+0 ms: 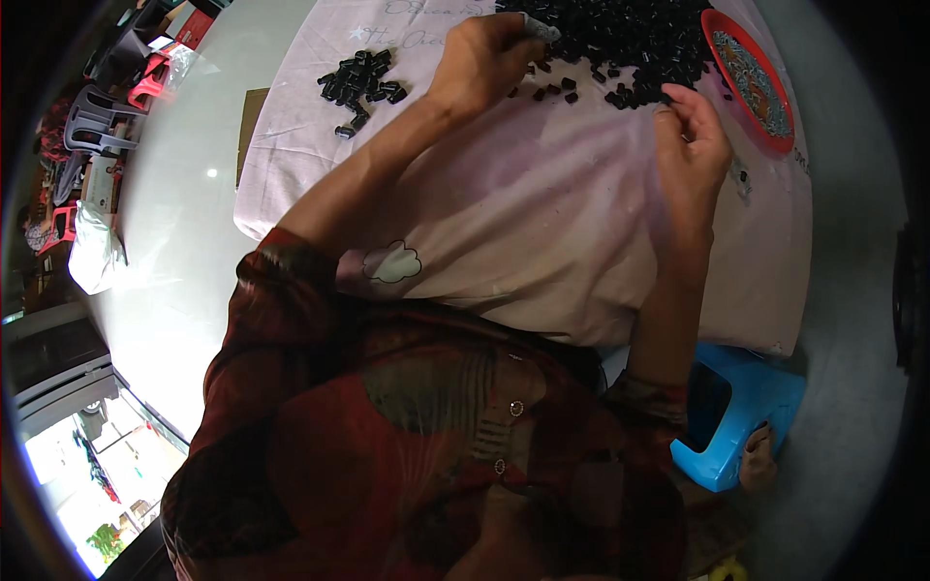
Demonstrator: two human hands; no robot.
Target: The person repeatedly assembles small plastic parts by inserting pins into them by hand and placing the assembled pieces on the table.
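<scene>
My left hand (484,66) is over the far middle of the cloth-covered table, its fingers curled together. A pale grey scrap (542,29) shows at its fingertips; I cannot make out what it is. My right hand (693,140) is at the near edge of a big heap of small black plastic pieces (630,39), thumb and forefinger pinched close together. Whatever lies between those fingertips is too small to name. A smaller pile of the same black pieces (360,82) sits to the left of my left forearm. Several loose pieces (554,92) lie between my hands.
A red oval tray (717,24) of small metal parts stands at the far right. The pink tablecloth (542,213) is wrinkled. A blue plastic stool (775,387) is at the lower right, with a foot beside it. Grey chairs (92,116) and a white bag (94,252) are on the left.
</scene>
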